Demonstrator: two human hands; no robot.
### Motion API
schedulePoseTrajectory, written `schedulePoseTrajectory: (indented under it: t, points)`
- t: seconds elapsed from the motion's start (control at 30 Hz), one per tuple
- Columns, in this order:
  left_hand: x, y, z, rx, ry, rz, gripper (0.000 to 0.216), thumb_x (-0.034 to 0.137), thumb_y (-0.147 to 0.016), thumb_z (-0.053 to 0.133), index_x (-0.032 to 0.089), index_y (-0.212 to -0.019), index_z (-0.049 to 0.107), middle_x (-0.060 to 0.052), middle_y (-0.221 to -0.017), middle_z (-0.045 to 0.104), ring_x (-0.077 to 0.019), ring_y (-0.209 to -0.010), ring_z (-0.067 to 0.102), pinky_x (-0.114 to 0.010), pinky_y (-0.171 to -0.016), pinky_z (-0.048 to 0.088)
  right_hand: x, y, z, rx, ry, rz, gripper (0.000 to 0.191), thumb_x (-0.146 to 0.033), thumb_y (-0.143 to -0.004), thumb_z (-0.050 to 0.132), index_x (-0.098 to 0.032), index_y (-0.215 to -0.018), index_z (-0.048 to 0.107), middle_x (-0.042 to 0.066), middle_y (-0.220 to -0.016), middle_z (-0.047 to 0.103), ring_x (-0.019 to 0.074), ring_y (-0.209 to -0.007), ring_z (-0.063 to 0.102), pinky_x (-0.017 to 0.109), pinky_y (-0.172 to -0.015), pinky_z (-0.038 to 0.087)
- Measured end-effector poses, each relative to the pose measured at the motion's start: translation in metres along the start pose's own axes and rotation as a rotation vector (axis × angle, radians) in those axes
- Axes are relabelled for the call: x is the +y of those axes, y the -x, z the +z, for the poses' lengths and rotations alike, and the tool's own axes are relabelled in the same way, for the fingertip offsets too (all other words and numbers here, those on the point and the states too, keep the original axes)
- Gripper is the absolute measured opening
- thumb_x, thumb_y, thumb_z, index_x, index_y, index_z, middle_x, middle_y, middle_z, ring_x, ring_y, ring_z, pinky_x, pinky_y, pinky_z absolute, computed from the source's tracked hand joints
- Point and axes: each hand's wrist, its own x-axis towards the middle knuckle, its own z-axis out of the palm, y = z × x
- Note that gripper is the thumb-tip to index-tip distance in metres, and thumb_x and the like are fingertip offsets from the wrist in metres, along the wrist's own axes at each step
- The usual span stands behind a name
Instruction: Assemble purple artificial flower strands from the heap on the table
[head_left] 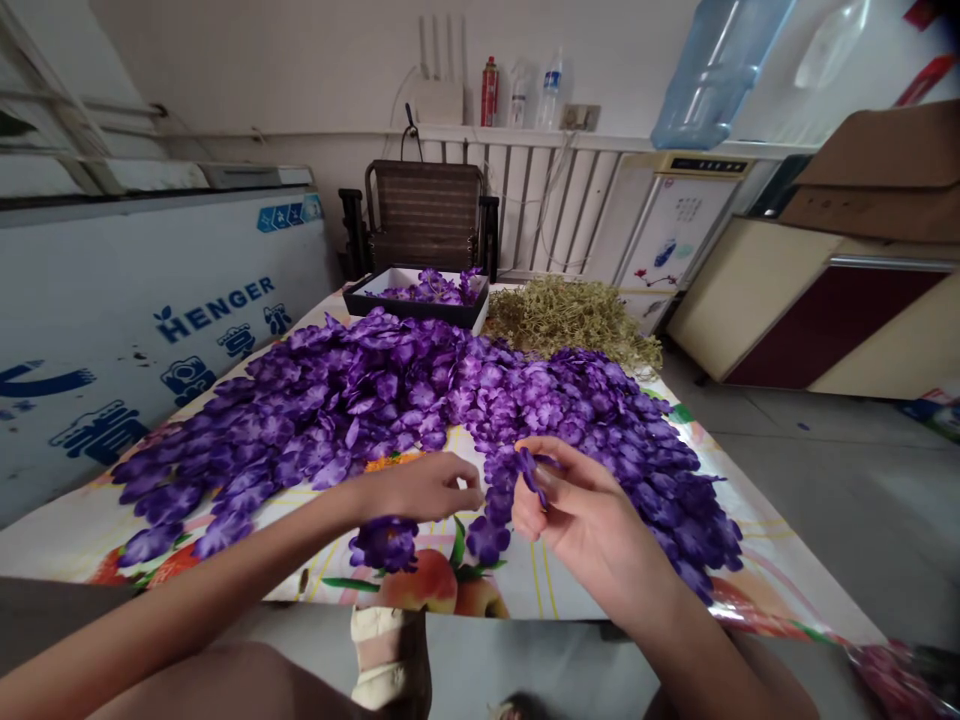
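Observation:
My right hand (pixel 581 505) pinches a purple artificial flower petal (pixel 531 477) between thumb and fingers, above the table's near part. To its left, my left hand (pixel 427 487) hovers with thumb and fingers curled together; whatever may be in its fingertips is too small to make out. Below it lies an assembled purple flower (pixel 385 543) with layered petals. A wide heap of loose purple petals (pixel 360 390) covers the table's left and middle, and another spread of petals (pixel 600 420) reaches down the right. An orange patch (pixel 394 460) shows partly behind my left hand.
At the table's back stand a black-rimmed tray (pixel 412 308) with purple flowers and a pile of yellow-green stems (pixel 574 318). The fruit-printed tablecloth (pixel 525 590) ends close to my knees. A folding chair (pixel 427 215) is behind, a white freezer (pixel 165 340) left.

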Motion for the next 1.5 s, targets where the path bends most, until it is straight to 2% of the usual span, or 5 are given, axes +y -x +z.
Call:
schedulePoseTrajectory:
  t: [0.2, 0.77, 1.07, 1.3, 1.5]
  points:
    - [0.046, 0.033, -0.022, -0.072, 0.403, 0.134, 0.033, 0.042, -0.090, 0.046, 0.015, -0.080, 0.060, 0.009, -0.047, 0.029, -0.0071, -0.042, 0.023, -0.020, -0.040, 0.020, 0.003, -0.001, -0.001, -0.038, -0.090, 0.089, 0.023, -0.016, -0.066, 0.072, -0.021, -0.087, 0.065, -0.004, -0.050, 0.058, 0.0098, -0.045, 0.048, 0.025, -0.048, 0.035]
    - [0.044, 0.025, -0.006, -0.024, 0.671, -0.013, 0.012, 0.023, -0.071, 0.055, 0.014, -0.062, 0.059, 0.010, -0.034, 0.031, -0.0048, -0.031, 0.020, -0.018, -0.031, 0.015, -0.003, 0.009, 0.003, -0.102, 0.622, -0.132, 0.019, -0.017, -0.084, 0.053, -0.026, -0.096, 0.065, -0.001, -0.078, 0.065, 0.0122, -0.066, 0.053, 0.026, -0.061, 0.042]
    - [0.036, 0.019, -0.007, 0.024, 0.669, -0.008, 0.013, 0.021, -0.064, 0.055, 0.015, -0.053, 0.057, 0.009, -0.031, 0.032, -0.0048, -0.029, 0.023, -0.018, -0.031, 0.017, -0.014, 0.011, 0.002, -0.054, 0.745, -0.113, 0.007, -0.026, -0.081, 0.059, -0.021, -0.080, 0.054, 0.001, -0.082, 0.058, 0.0155, -0.075, 0.054, 0.029, -0.068, 0.042]
    - [0.030, 0.021, -0.006, 0.142, 0.585, 0.048, 0.015, 0.020, -0.067, 0.052, 0.015, -0.053, 0.054, 0.009, -0.036, 0.032, -0.0045, -0.033, 0.022, -0.021, -0.035, 0.014, -0.022, -0.007, -0.055, 0.010, 1.024, 0.066, 0.007, -0.017, -0.071, 0.065, -0.019, -0.078, 0.062, -0.001, -0.068, 0.062, 0.0161, -0.062, 0.056, 0.028, -0.057, 0.042]
    - [0.037, 0.025, -0.005, 0.102, 0.393, 0.120, 0.021, 0.014, -0.072, 0.050, 0.015, -0.052, 0.046, 0.007, -0.049, 0.034, -0.0070, -0.048, 0.028, -0.022, -0.046, 0.021, -0.011, -0.014, -0.060, 0.141, 0.996, -0.077, 0.010, -0.025, -0.078, 0.061, -0.021, -0.086, 0.063, -0.002, -0.065, 0.057, 0.0166, -0.063, 0.054, 0.030, -0.060, 0.043]
